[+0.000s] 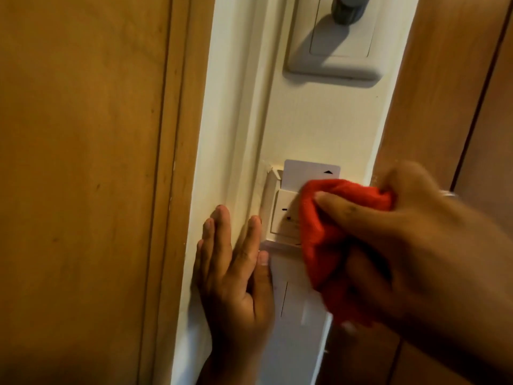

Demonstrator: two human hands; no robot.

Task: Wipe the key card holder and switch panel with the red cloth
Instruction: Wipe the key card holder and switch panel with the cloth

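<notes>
- We see the red cloth (327,234) bunched in our right hand (394,240), fingers closed round it, pressed against the right part of the card holder (283,218).
- A white card (308,173) stands upright in the holder's slot, just above the cloth and the right hand's fingertips.
- Below the holder, under the cloth, sits the switch panel (291,295), partly blurred.
- Our left hand (236,268) lies flat and open on the cream wall (319,120), holding nothing, fingers pointing up, just left of the holder.
- Well above both hands is a grey switch plate (333,51).
- Wooden panels (83,162) flank the wall strip on either side.
</notes>
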